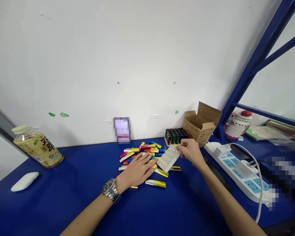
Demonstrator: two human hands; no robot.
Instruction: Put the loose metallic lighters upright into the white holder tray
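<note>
My left hand (137,168), with a metal watch on its wrist, lies flat with fingers spread on a pile of shiny coloured lighters (147,150) on the blue table (64,203). My right hand (190,150) pinches the far end of a white tray with rows of round holes (168,158), which tilts above the pile. A gold lighter (155,183) lies apart near the front of the pile. Behind the pile stands a tray packed with dark lighters (175,135).
An open cardboard box (203,123) stands at the back right. A white power strip with plugs and a cable (238,170) lies on the right. A yellow drink bottle (36,147) and a white mouse (24,181) are on the left. A blue shelf frame (258,55) rises right.
</note>
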